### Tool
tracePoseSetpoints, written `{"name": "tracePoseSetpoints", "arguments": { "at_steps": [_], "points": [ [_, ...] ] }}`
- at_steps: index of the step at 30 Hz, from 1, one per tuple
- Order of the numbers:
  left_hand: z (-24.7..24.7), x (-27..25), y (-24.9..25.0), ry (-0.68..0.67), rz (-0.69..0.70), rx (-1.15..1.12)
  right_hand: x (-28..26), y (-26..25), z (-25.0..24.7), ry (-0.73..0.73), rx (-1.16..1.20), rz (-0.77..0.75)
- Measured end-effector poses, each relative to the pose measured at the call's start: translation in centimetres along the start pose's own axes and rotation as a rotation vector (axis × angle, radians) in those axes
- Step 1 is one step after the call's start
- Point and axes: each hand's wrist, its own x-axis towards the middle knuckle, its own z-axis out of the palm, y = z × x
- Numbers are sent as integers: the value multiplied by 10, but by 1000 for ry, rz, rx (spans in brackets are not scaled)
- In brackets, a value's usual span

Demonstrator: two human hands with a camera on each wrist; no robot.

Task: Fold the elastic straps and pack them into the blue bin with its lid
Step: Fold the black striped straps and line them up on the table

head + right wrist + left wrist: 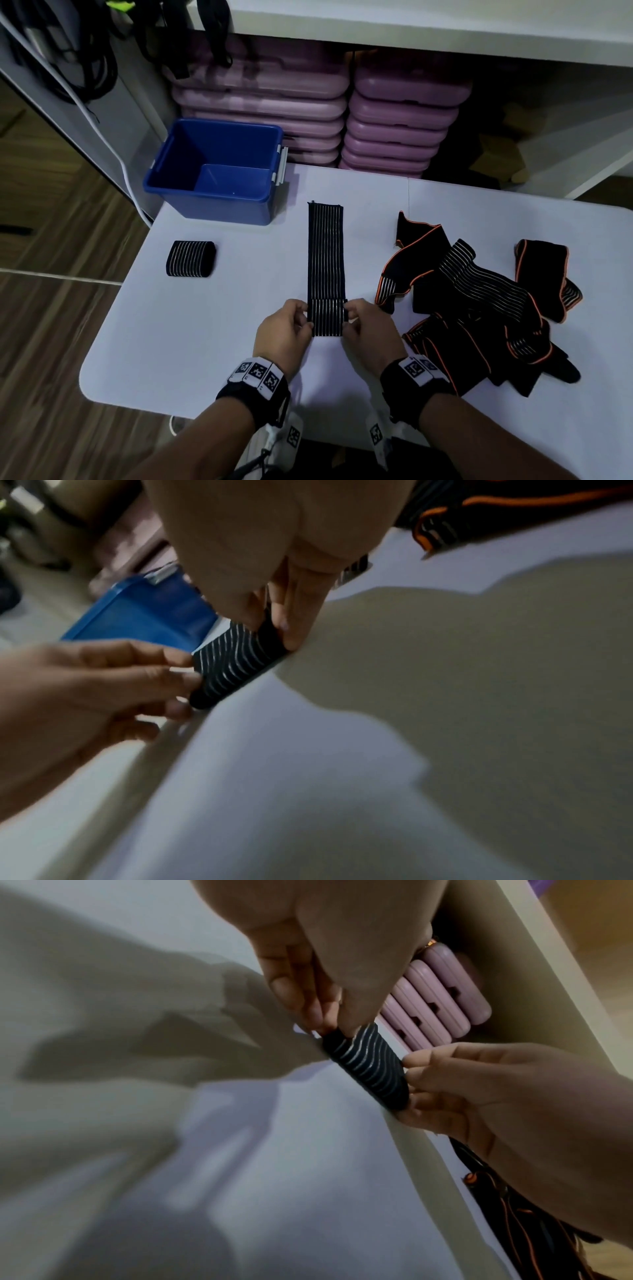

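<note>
A long black strap (325, 253) with thin white stripes lies straight on the white table (212, 329), its near end folded over. My left hand (301, 318) pinches the left edge of that fold (368, 1064), and my right hand (349, 317) pinches the right edge (240, 658). A finished folded strap (190, 258) sits at the left of the table. The open blue bin (219, 171) stands at the far left corner and looks empty. Its lid is not in view.
A heap of black straps with orange edging (479, 301) covers the right side of the table. Stacked purple cases (308, 113) fill the shelf behind. Dark cords (85, 61) hang at the far left. The table's left edge drops to a wooden floor (51, 308).
</note>
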Motion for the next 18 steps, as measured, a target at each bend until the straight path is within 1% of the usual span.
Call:
{"name": "tracePoseSetpoints", "arguments": {
  "at_steps": [3, 4, 5, 7, 9, 10, 11, 12, 14, 16, 18],
  "points": [
    [-4, 3, 0, -27, 11, 32, 0, -2, -10, -129, -134, -92],
    [-5, 3, -2, -24, 40, 53, 1, -3, -14, -158, -165, -109],
    [-7, 4, -2, -12, 93, 91, 3, -3, -17, -183, -200, -131],
    [-9, 5, -6, -3, 254, 190, 7, -3, -21, -212, -283, -190],
    [-10, 9, -11, -74, 399, 301, 10, 0, -20, -213, -338, -242],
    [-12, 12, -12, -126, 432, 351, 10, 1, -19, -215, -351, -249],
    [-15, 14, -13, -166, 440, 388, 11, 3, -18, -218, -365, -251],
    [-16, 16, -13, -178, 445, 409, 11, 4, -16, -219, -373, -253],
    [-19, 19, -11, -158, 449, 394, 13, 5, -14, -204, -359, -264],
    [-19, 18, -7, -139, 400, 312, 15, 5, -13, -161, -324, -273],
    [-19, 15, -6, -145, 332, 230, 15, 5, -15, -133, -273, -251]
  ]
}}
